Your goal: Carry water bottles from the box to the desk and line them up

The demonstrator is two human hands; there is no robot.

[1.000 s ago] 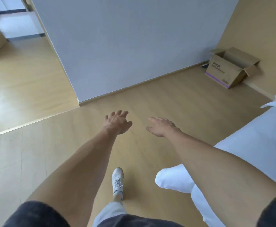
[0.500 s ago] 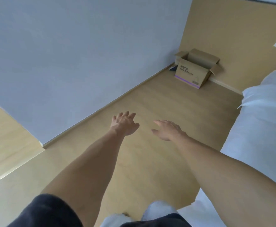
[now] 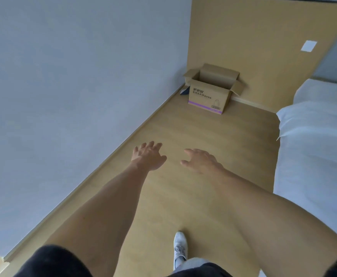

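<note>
Box [image 3: 209, 95] well beyond both empty hands

Grey wall [image 3: 63, 96], wooden floor [image 3: 213, 136], white bed [image 3: 313, 146], white shoe [image 3: 180, 246], tan wall panel [image 3: 253, 37]

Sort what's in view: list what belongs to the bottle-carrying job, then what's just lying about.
Job: box, open, in the corner; left hand and right hand, both empty.
Lying about: bed; dark thing beside the box; white wall plate.
</note>
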